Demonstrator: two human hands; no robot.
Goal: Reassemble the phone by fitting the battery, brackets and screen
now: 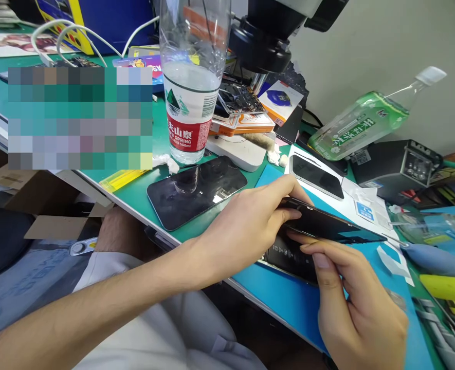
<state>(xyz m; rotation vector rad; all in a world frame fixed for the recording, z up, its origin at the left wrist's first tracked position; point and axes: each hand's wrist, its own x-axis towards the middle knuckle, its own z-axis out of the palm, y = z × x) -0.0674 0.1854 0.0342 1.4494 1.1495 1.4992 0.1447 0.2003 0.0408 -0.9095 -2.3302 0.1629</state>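
An opened phone is between my hands over the blue mat. My left hand (238, 226) pinches the dark screen panel (343, 226) by its near end and keeps it tilted up. Below lies the phone body (291, 257), with its black battery showing. My right hand (360, 303) reaches in between panel and body, index finger stretched under the panel, thumb close against the fingers. Whatever those fingertips grip is hidden. Left of my hands a second phone (196, 190) lies face up, dark and glossy.
A water bottle (192, 103) stands behind the dark phone, near a microscope (261, 46). Farther right are a white-edged phone (317, 176), a tilted green bottle (362, 123) and a screwdriver with a blue-grey handle (439, 259). A yellow strip (123, 180) lies by the table edge.
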